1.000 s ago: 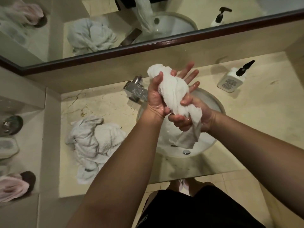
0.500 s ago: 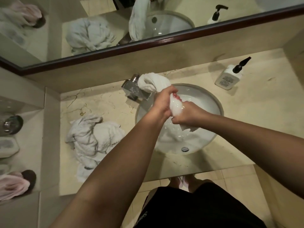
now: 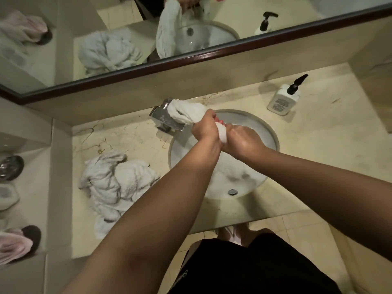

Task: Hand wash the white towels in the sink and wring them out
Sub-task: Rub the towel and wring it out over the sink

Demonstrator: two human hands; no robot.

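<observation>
Both my hands grip one twisted white towel (image 3: 186,112) over the round white sink (image 3: 268,132). My left hand (image 3: 204,128) holds it near the chrome faucet (image 3: 162,117), where the towel's loose end bunches up. Just to the right, my right hand (image 3: 242,140) clenches the other part, and only a short stretch of cloth shows between the two fists. A heap of white towels (image 3: 115,183) lies on the marble counter left of the sink.
A white pump bottle (image 3: 283,100) stands at the back right of the counter. A mirror (image 3: 127,39) runs along the wall behind. On the left ledge sit a dark dish (image 3: 11,167) and pink cloth (image 3: 14,245). The counter's front edge (image 3: 233,224) is near my legs.
My hands have come down from an upright hold to a level one over the basin, both fists now closed tight. The towel's hanging end went out of view and its other end bunched by the faucet.
</observation>
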